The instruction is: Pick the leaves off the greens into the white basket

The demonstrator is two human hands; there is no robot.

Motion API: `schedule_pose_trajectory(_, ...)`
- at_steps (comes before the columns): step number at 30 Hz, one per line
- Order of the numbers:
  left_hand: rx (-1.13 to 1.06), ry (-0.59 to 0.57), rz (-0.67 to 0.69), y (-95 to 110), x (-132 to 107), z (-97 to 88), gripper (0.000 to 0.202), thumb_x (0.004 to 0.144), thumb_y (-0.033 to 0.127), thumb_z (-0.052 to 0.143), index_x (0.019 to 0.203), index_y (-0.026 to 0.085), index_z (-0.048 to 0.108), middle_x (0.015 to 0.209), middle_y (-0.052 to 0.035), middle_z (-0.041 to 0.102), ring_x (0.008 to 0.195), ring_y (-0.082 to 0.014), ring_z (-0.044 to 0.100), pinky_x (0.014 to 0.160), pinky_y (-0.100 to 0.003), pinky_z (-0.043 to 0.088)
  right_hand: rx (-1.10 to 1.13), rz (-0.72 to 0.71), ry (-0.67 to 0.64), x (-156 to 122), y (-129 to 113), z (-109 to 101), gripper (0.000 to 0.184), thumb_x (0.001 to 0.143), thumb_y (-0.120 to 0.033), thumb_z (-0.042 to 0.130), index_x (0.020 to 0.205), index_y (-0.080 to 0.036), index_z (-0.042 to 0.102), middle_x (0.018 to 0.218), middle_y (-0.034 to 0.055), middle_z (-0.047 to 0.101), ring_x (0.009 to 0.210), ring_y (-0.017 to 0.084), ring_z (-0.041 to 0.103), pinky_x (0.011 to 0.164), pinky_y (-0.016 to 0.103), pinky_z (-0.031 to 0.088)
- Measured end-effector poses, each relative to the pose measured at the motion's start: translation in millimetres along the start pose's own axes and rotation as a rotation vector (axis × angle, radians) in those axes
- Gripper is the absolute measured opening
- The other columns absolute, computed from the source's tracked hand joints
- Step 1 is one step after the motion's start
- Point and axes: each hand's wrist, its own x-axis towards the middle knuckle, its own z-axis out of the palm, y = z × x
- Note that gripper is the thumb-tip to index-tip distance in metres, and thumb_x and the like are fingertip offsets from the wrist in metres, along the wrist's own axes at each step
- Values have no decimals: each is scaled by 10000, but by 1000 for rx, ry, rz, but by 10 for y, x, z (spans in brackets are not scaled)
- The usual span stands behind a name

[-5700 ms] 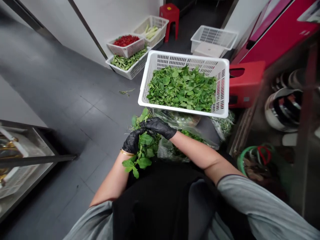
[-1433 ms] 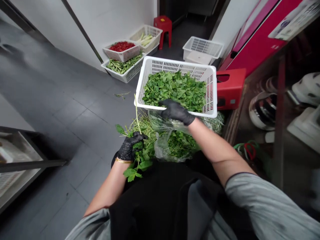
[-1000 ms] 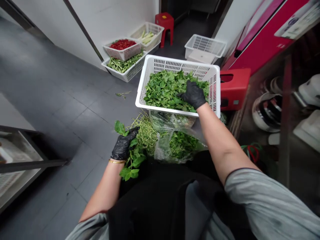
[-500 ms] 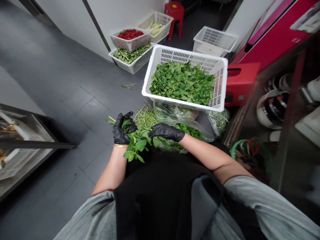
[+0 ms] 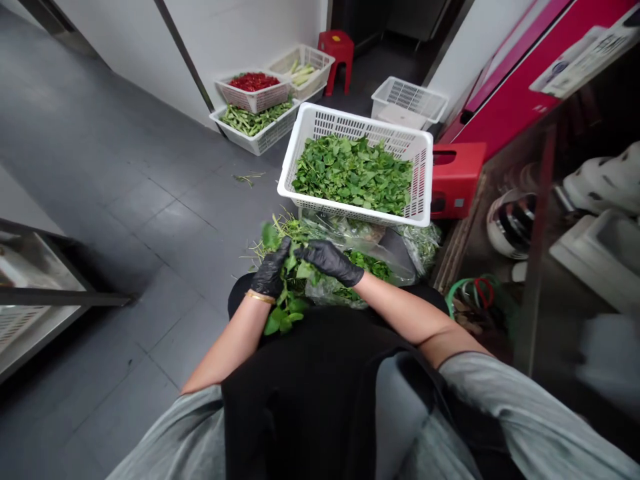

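Note:
Both my hands wear black gloves and meet above my lap. My left hand (image 5: 273, 270) is closed around leafy green stems (image 5: 285, 317), whose leaves hang below it and poke out above. Close beside it, my right hand (image 5: 327, 260) has its fingers pinched at the leaves of the same bunch. Just beyond my hands stands a white plastic basket (image 5: 425, 180) heaped with picked green leaves (image 5: 353, 172). A clear plastic bag (image 5: 400, 263) with more greens (image 5: 370, 263) lies under and right of my right hand. Bare thin stems (image 5: 295, 230) are piled behind my hands.
Baskets of red chillies (image 5: 254, 82), green cut vegetables (image 5: 257, 120) and pale stalks (image 5: 303, 72) stand by the wall. A red stool (image 5: 336, 53) and a white basket (image 5: 410, 93) are farther back. A metal shelf (image 5: 537, 260) with pans runs along the right. Stray stems (image 5: 249, 177) lie on the floor.
My left hand has moved right and turned inward, coming close to my right hand, with the greens still in it. The view has shifted slightly, so the baskets appear lower and further left.

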Motion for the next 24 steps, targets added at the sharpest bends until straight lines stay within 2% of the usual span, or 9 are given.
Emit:
schedule_pose_trajectory(2, -6, 28, -22, -102, 65, 59, 219, 762, 295, 836, 925, 182, 744, 687, -14, 727, 632, -183, 722, 544, -254, 554, -11, 58, -155, -23, 15, 41, 416, 702, -573, 827, 864, -194, 772, 970, 29, 770, 981, 238, 699, 984, 392, 521)
schedule_pose_trajectory(4, -40, 44, -68, -100, 114, 62, 156, 770, 266, 810, 849, 161, 727, 680, -35, 733, 665, -213, 740, 588, -291, 586, 24, 137, -215, -40, 52, -14, 400, 675, -519, 858, 892, -193, 777, 981, 23, 776, 967, 227, 702, 999, 392, 517)
schedule_pose_trajectory(7, -92, 61, -108, 1, 155, 15, 142, 833, 257, 718, 764, 134, 697, 614, -51, 704, 603, -206, 718, 577, -302, 593, 127, 241, -102, -38, 146, -212, 377, 659, -476, 870, 872, -181, 774, 944, 30, 782, 902, 202, 706, 923, 359, 548)
schedule_pose_trajectory(10, -77, 71, -37, 119, 167, -36, 270, 888, 220, 615, 629, 146, 634, 495, -28, 603, 504, -168, 652, 525, -270, 567, 314, 337, 102, 6, 227, -406, 351, 648, -450, 876, 797, -167, 731, 815, 33, 765, 747, 166, 695, 741, 299, 571)
schedule_pose_trajectory(13, -47, -36, 7, 231, 152, -88, 446, 920, 241, 562, 485, 185, 480, 453, -21, 514, 462, -138, 585, 480, -238, 529, 489, 404, 191, 84, 240, -517, 339, 660, -419, 874, 782, -165, 685, 707, 29, 729, 644, 151, 687, 640, 271, 566)
schedule_pose_trajectory(16, -48, -159, -17, 328, 118, -125, 491, 928, 288, 581, 477, 196, 411, 460, 1, 463, 404, -108, 496, 406, -214, 464, 500, 384, 177, 152, 212, -559, 322, 705, -411, 854, 784, -161, 666, 685, 32, 714, 625, 140, 686, 609, 249, 553)
schedule_pose_trajectory(20, 96, -241, -147, 322, 93, -86, 259, 855, 291, 716, 653, 147, 643, 445, 61, 416, 301, -61, 314, 297, -188, 274, 323, 285, 76, 168, 197, -550, 405, 707, -526, 833, 734, -163, 655, 668, 24, 694, 621, 150, 669, 633, 279, 554)
schedule_pose_trajectory(22, 178, -178, -168, 232, 117, -32, 190, 789, 294, 799, 812, 114, 742, 439, 76, 432, 311, -54, 329, 320, -184, 289, 179, 204, -6, 152, 199, -511, 432, 730, -576, 797, 746, -165, 666, 704, 26, 698, 652, 160, 665, 657, 290, 545)
schedule_pose_trajectory(24, 223, -66, -119, 106, 172, 17, 236, 697, 283, 874, 825, 114, 771, 468, 56, 514, 376, -75, 445, 393, -197, 392, 3, 117, -62, 133, 199, -448, 445, 765, -601, 757, 739, -167, 663, 712, 17, 678, 653, 148, 627, 645, 271, 500)
